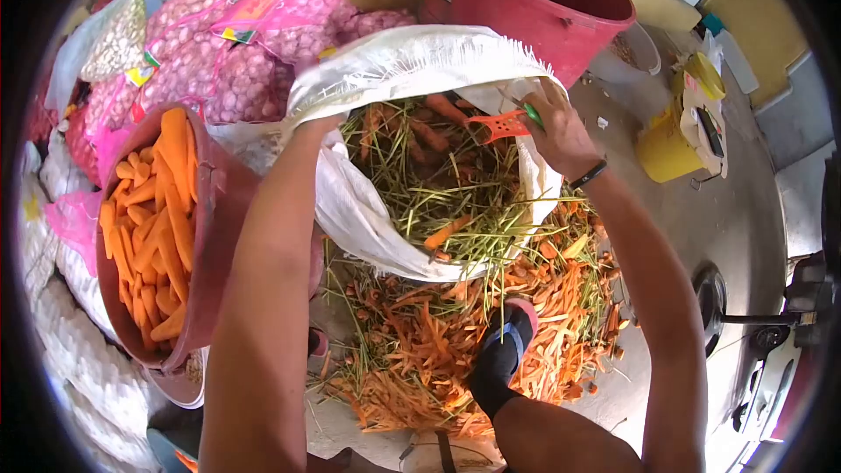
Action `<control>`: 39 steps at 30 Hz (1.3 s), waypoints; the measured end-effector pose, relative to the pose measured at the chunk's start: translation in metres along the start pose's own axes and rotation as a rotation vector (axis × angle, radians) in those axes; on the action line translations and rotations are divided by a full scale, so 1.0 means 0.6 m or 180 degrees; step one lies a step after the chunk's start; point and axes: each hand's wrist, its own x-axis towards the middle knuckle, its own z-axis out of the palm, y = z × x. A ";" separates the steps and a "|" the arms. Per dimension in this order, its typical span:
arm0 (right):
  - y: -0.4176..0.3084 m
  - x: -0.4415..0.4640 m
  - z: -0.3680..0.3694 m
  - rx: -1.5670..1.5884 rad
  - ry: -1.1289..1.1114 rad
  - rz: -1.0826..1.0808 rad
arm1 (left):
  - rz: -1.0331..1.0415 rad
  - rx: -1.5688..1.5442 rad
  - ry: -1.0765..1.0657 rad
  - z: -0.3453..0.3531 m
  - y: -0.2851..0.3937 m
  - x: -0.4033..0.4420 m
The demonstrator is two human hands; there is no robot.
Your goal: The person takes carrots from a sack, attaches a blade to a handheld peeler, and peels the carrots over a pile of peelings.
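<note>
A white woven sack (368,210) stands open in front of me, with green stems (420,184) and some unpeeled carrots (429,136) inside. My right hand (561,131) is at the sack's right rim, closed round an orange peeler (501,126) and a green-handled tool (532,114). The peeler's head hangs over the sack's mouth. At the left rim, my left hand (322,123) is mostly hidden by the sack's fold; its fingers do not show.
Orange peelings (412,342) cover the floor around my foot (504,342). A red tub (219,236) of peeled carrots (158,236) stands left. Pink net bags of garlic (245,79), a large red tub (543,0) and a yellow container (661,144) stand beyond. A fan-like object (711,298) is right.
</note>
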 end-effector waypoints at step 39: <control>0.049 0.082 0.129 0.0434 -0.0361 0.0936 | -0.1860 -0.5628 -0.0134 -0.066 0.033 -0.375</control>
